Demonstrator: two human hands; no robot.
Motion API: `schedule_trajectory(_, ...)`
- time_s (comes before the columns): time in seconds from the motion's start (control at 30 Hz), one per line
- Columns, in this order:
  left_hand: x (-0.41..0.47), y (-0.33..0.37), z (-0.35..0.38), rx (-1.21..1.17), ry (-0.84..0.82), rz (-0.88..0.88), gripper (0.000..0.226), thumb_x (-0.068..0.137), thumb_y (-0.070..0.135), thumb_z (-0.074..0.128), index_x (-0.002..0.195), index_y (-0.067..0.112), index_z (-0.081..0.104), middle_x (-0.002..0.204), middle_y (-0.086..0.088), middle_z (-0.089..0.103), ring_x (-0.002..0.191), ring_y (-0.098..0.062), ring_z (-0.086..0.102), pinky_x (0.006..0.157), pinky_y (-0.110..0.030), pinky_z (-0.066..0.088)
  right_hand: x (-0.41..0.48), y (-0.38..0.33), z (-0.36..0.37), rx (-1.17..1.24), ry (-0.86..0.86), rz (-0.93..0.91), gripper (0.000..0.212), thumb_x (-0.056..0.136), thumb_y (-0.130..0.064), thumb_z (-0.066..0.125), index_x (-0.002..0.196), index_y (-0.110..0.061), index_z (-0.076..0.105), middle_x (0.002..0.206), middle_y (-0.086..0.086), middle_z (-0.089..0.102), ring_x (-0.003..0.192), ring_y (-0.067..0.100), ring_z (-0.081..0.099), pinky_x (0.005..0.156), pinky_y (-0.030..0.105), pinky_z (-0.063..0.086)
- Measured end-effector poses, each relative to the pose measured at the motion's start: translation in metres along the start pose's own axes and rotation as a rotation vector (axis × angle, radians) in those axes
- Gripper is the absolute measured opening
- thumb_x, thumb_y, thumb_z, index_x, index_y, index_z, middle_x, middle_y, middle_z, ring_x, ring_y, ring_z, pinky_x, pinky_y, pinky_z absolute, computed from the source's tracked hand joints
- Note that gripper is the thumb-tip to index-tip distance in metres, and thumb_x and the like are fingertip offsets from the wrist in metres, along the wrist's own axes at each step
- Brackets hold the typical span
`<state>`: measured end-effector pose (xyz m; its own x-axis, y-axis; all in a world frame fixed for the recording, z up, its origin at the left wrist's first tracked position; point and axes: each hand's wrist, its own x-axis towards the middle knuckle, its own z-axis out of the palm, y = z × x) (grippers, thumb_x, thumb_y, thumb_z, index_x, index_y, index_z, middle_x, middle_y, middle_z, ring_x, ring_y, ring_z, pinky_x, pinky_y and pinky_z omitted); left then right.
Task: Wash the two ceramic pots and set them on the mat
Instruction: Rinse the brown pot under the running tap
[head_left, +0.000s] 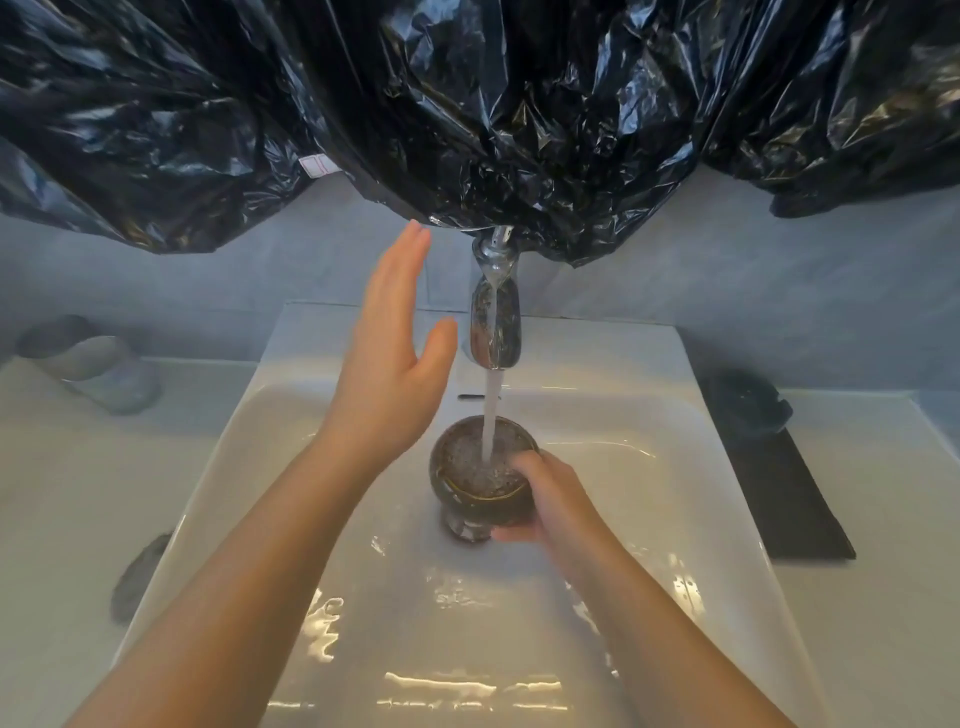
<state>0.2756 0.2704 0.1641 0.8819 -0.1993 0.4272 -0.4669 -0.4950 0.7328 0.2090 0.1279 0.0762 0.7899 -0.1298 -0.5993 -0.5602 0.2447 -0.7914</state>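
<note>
Holding: my right hand (550, 499) curls round the pot (467, 506), upright in the sink (649, 467) under the running tap (496, 322).
Free: my left hand (387, 374), fingers straight, lifted beside the tap.
Aside: dark mat (789, 499) right of the sink.

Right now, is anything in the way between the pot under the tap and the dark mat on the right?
Nothing visible blocks it. The right hand holds the pot in the sink; only the sink's right rim lies between it and the mat. A blurred dark object sits on the mat's far end.
</note>
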Motion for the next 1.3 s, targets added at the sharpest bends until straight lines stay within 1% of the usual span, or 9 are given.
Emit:
schedule_trajectory(0.1, 0.016, 0.01, -0.005, 0.087, 0.0, 0.039, 0.052, 0.094, 0.005, 0.044, 0.144, 0.014, 0.032, 0.16, 0.006, 0.015, 0.143, -0.004, 0.016, 0.107, -0.001, 0.011, -0.004, -0.004, 0.0, -0.026, -0.001, -0.001, 0.03, 0.099, -0.023, 0.049, 0.125, -0.011, 0.059, 0.12, 0.016, 0.065, 0.099, 0.035, 0.069, 0.042, 0.024, 0.051)
schedule_trajectory(0.43, 0.01, -0.007, -0.017, 0.264, 0.152, 0.185, 0.052, 0.081, -0.009, 0.043, 0.126, 0.016, 0.053, 0.133, 0.001, 0.055, 0.119, -0.014, 0.049, 0.1, -0.029, 0.041, -0.008, -0.01, -0.003, -0.055, -0.05, -0.109, 0.027, 0.1, -0.022, 0.048, 0.122, -0.014, 0.061, 0.116, 0.013, 0.068, 0.095, 0.031, 0.071, 0.043, 0.025, 0.053)
schedule_trajectory(0.6, -0.03, -0.035, -0.007, -0.123, 0.001, -0.194, 0.054, 0.095, 0.013, 0.052, 0.143, 0.027, 0.032, 0.144, 0.01, 0.039, 0.124, -0.003, 0.046, 0.097, -0.021, 0.042, -0.004, -0.006, -0.003, -0.08, -0.053, -0.178, 0.026, 0.099, -0.018, 0.05, 0.123, -0.017, 0.06, 0.117, 0.011, 0.066, 0.099, 0.033, 0.069, 0.045, 0.027, 0.054)
schedule_trajectory(0.77, -0.07, -0.07, 0.013, -0.339, -0.431, -0.53, 0.025, 0.095, 0.013, 0.055, 0.118, 0.023, 0.058, 0.112, -0.007, 0.069, 0.087, -0.021, 0.07, 0.07, -0.041, 0.06, 0.005, 0.005, -0.005, -0.23, -0.059, -0.436, 0.04, 0.088, -0.013, 0.054, 0.123, -0.033, 0.054, 0.12, -0.003, 0.064, 0.113, 0.015, 0.062, 0.08, 0.03, 0.059)
schedule_trajectory(0.87, -0.076, -0.075, 0.019, -0.416, -0.38, -0.416, 0.035, 0.091, 0.004, 0.058, 0.121, 0.022, 0.056, 0.112, 0.004, 0.069, 0.092, -0.02, 0.07, 0.075, -0.036, 0.057, 0.005, 0.008, -0.007, -0.316, -0.108, -0.602, 0.06, 0.089, 0.009, 0.051, 0.122, -0.041, 0.05, 0.123, -0.015, 0.061, 0.117, 0.0, 0.057, 0.09, 0.014, 0.049)
schedule_trajectory(0.97, -0.081, -0.077, 0.023, -0.317, -0.29, -0.259, 0.05, 0.082, -0.007, 0.061, 0.115, 0.029, 0.051, 0.111, 0.018, 0.062, 0.097, -0.003, 0.067, 0.085, -0.026, 0.055, 0.006, 0.013, -0.012, -0.433, -0.114, -0.76, 0.063, 0.084, 0.014, 0.06, 0.12, -0.037, 0.056, 0.126, -0.01, 0.062, 0.121, 0.004, 0.056, 0.093, 0.009, 0.044)
schedule_trajectory(1.13, -0.089, -0.079, 0.025, -0.088, -0.207, 0.017, 0.068, 0.072, -0.015, 0.066, 0.119, 0.03, 0.046, 0.122, 0.021, 0.053, 0.112, 0.016, 0.049, 0.096, -0.01, 0.041, 0.014, 0.029, -0.02, -0.744, 0.081, -1.043, 0.058, 0.078, 0.002, 0.075, 0.123, -0.03, 0.058, 0.135, -0.004, 0.057, 0.128, 0.019, 0.053, 0.104, 0.026, 0.046)
schedule_trajectory(1.2, -0.088, -0.08, 0.025, -0.03, -0.173, 0.121, 0.07, 0.066, -0.018, 0.07, 0.115, 0.025, 0.044, 0.126, 0.017, 0.047, 0.114, 0.008, 0.049, 0.094, -0.006, 0.038, 0.016, 0.03, -0.019, -0.835, 0.174, -1.203, 0.057, 0.077, -0.001, 0.073, 0.124, -0.027, 0.055, 0.136, 0.001, 0.055, 0.126, 0.022, 0.052, 0.102, 0.033, 0.047)
schedule_trajectory(1.3, -0.086, -0.081, 0.024, 0.061, -0.105, 0.3, 0.068, 0.061, -0.017, 0.077, 0.109, 0.016, 0.042, 0.128, -0.001, 0.044, 0.112, -0.018, 0.051, 0.086, -0.021, 0.044, 0.017, 0.03, -0.017, -0.902, 0.256, -1.38, 0.051, 0.081, -0.013, 0.075, 0.127, -0.021, 0.054, 0.134, 0.004, 0.05, 0.122, 0.026, 0.053, 0.097, 0.036, 0.05)
